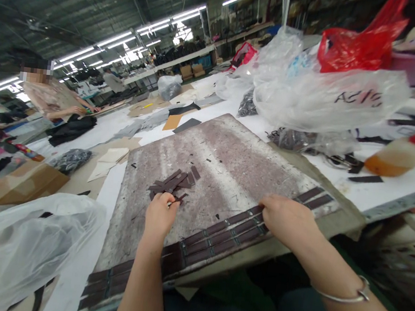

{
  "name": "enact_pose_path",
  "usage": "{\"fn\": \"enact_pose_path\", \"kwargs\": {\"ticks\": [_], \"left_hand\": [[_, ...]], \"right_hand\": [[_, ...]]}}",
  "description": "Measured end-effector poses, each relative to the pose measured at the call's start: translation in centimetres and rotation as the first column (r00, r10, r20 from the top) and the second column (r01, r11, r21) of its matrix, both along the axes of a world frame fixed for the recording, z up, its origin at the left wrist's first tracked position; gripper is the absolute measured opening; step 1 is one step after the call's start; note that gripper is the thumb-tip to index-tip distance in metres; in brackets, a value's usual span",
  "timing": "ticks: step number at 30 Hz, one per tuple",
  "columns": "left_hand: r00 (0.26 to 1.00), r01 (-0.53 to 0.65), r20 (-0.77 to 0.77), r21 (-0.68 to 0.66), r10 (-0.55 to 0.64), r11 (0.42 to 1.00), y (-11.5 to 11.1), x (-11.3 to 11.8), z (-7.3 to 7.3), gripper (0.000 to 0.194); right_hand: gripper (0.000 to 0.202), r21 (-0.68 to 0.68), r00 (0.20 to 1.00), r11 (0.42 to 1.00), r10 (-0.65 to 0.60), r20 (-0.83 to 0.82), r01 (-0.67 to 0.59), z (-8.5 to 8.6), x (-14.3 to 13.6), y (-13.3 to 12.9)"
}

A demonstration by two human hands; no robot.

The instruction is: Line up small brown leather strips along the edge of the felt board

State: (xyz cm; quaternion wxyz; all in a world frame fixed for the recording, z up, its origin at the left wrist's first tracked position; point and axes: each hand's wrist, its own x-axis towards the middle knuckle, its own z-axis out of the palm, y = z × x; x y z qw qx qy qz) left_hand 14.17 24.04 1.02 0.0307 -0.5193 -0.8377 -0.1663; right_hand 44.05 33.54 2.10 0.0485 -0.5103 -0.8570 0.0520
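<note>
A mottled grey-brown board (226, 153) lies on the worktable in front of me. Rows of dark brown strips (220, 233) with greenish bands across their joins run along its near edge. My left hand (160, 215) is closed, with a short dark strip (178, 200) poking out between thumb and fingers. It sits just on the near side of a loose pile of dark strips (174, 181). Farther right, my right hand (285, 218) has its fingers pressed together at the strip rows; its fingertips are partly hidden, and what they pinch cannot be made out.
Clear plastic bags (324, 99), a red bag (357, 47) and a bottle of amber liquid (392, 160) crowd the right back. On the left are another plastic bag (26, 244) and a cardboard box (22, 183). A co-worker (49, 90) stands at the far left beside black cloth.
</note>
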Motion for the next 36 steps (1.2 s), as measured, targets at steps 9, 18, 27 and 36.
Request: {"fn": "enact_pose_path", "kwargs": {"ticks": [9,18,27,36], "left_hand": [[0.818,0.555,-0.142,0.454,-0.558,0.697,1.0,9.8,0.1,0.009],[0.713,0.668,-0.004,0.305,-0.701,0.678,2.0,14.1,-0.6,0.03],[0.651,0.759,0.033,-0.01,-0.758,0.651,2.6,15.9,-1.1,0.037],[0.681,0.732,0.02,-0.056,-0.732,0.679,2.6,16.3,-1.2,0.039]], "right_hand": [[0.049,-0.451,0.533,0.829,-0.23,-0.814,-0.331,0.2,-1.8,-1.3],[0.017,-0.215,0.711,0.976,-0.173,-0.682,0.031,-0.2,2.5,2.4],[0.024,-0.135,0.915,0.979,-0.191,-0.355,0.152,-1.1,4.7,4.5],[0.023,-0.164,0.928,0.976,-0.191,-0.319,0.144,-2.0,4.1,4.8]]}}
